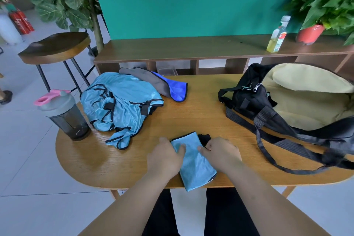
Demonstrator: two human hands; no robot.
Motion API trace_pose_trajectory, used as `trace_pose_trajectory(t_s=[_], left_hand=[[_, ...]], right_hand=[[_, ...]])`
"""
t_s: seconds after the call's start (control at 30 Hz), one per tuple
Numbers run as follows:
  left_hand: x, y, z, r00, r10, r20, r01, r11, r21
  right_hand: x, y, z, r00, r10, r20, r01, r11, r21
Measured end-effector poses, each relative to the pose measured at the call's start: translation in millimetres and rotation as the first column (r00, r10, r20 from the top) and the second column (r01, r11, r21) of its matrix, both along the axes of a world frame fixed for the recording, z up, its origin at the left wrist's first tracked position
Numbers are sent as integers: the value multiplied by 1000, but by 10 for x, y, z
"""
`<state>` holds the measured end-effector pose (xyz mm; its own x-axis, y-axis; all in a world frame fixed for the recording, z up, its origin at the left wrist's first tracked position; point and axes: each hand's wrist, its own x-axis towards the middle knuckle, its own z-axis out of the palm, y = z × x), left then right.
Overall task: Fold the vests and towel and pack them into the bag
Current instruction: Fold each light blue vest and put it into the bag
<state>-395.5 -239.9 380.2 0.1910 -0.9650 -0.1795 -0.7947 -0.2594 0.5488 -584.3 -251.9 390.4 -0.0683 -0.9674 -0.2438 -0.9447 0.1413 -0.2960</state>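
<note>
**Both grips on a folded vest at the near edge of the desk**

The folded vest (195,166), a light-blue narrow packet with black trim at its far end, lies at the front of the wooden desk (191,113). Its near corner hangs slightly over the rim.

The left grip (164,159) rests on the packet's left edge. Its fingers are laid fairly straight on the cloth, pressing down and holding nothing.

The right grip (220,153) is at the packet's right edge, near the far end. Its fingers are curled in and pinch the cloth where the blue meets the black trim.

The loose vests (118,105), the same light blue with black binding, sit in a crumpled heap on the left part of the desk, well apart from the folded one.

Just behind that heap, at the far edge, lies the towel (164,86), grey on one side and bright blue on the other, roughly doubled over.

The bag (287,105) is black with a pale yellow lining. It lies open on the right side of the desk with its straps trailing toward the front.

A dark shaker bottle (63,115) with a pink lid stands at the left end, beside the heap.

Behind the desk is a low wooden shelf (191,48). On it stand an oil bottle (277,34) and a potted plant (310,33).
</note>
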Motion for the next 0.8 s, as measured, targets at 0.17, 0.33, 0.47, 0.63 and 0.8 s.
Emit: trace_pose_trajectory(t_s=[0.17, 0.33, 0.47, 0.63, 0.8], left_hand=[[-63, -100, 99, 895, 120, -430, -28, 977, 213], [-54, -58, 157, 875, 62, -481, 54, 973, 222], [-139, 32, 191, 841, 43, -539, 49, 987, 155], [-255, 48, 210, 657, 174, -734, -17, 976, 216], [-326, 31, 387, 381, 158, -911, 153, 961, 230]], right_hand=[[-3, 114, -48, 992, -81, 98, 85, 995, -44], [-7, 234, -163, 983, -108, 145, 121, 989, -85], [11, 299, -184, 980, -117, 161, 134, 986, -95], [-56, 361, -106, 922, -162, 351, 194, 979, -58], [-298, 406, 160, 548, -314, 775, 317, 936, 154]])
